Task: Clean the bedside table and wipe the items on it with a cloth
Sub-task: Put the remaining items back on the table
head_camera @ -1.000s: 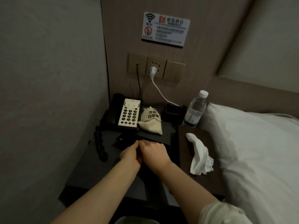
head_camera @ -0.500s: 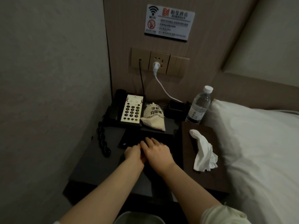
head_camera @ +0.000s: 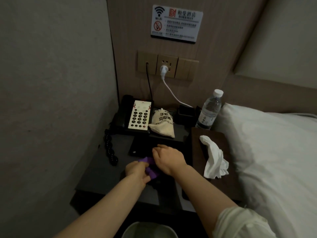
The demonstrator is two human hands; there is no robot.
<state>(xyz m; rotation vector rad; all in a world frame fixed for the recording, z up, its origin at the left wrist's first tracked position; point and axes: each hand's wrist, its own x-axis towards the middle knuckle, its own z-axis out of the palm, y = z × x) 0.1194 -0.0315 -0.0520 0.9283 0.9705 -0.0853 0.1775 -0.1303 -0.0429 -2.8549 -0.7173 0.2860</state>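
Observation:
A purple cloth (head_camera: 151, 167) is bunched between both hands over the middle of the dark bedside table (head_camera: 101, 176). My left hand (head_camera: 136, 171) grips its near end with curled fingers. My right hand (head_camera: 169, 158) holds its far end, fingers bent over it. Behind the hands lies a flat black pad (head_camera: 142, 146). At the back stand a black telephone (head_camera: 135, 115) with a white keypad and a cream drawstring pouch (head_camera: 163, 123). A string of black beads (head_camera: 109, 150) lies along the left edge.
A brown tissue box (head_camera: 199, 152) with a white tissue (head_camera: 214, 160) pulled up sits at the right, a water bottle (head_camera: 209, 110) behind it. A white pillow (head_camera: 267, 160) borders the table's right side. A wall closes the left. A grey bin rim (head_camera: 147, 229) shows below.
The hands have drawn back toward me and moved apart, and the purple cloth now shows between them. The camera has tilted slightly.

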